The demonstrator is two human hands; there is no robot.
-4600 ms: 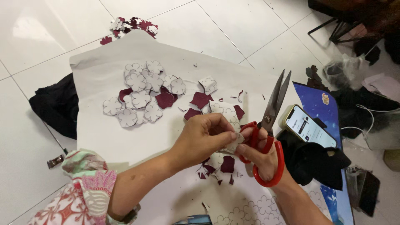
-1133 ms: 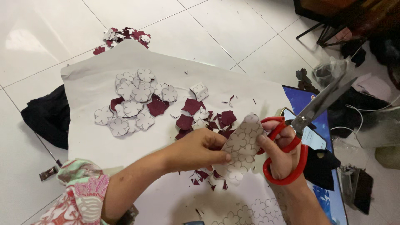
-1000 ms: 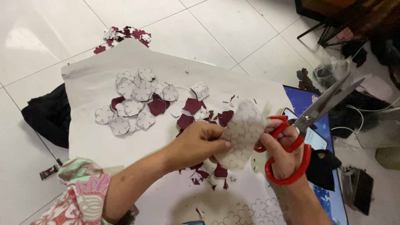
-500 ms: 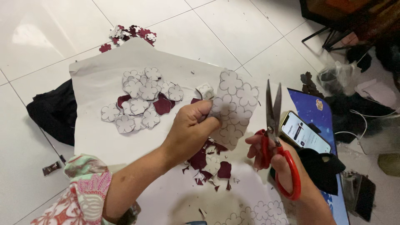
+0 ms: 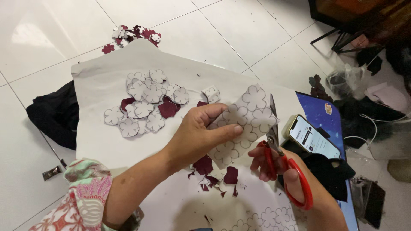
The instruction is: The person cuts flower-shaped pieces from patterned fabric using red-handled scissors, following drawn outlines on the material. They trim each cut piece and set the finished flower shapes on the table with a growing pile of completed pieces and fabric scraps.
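Flower-patterned sheet point(image 5: 242, 124) is held above the pale paper point(image 5: 98, 85) on the floor, pinched at its left edge between thumb and fingers of the left hand point(image 5: 195, 137). Just right of it, the right hand point(image 5: 280, 167) grips red-handled scissors point(image 5: 282, 167), fingers through the loops, blades pointing up along the sheet's right edge. Cut flower shapes point(image 5: 145, 102) lie beyond.
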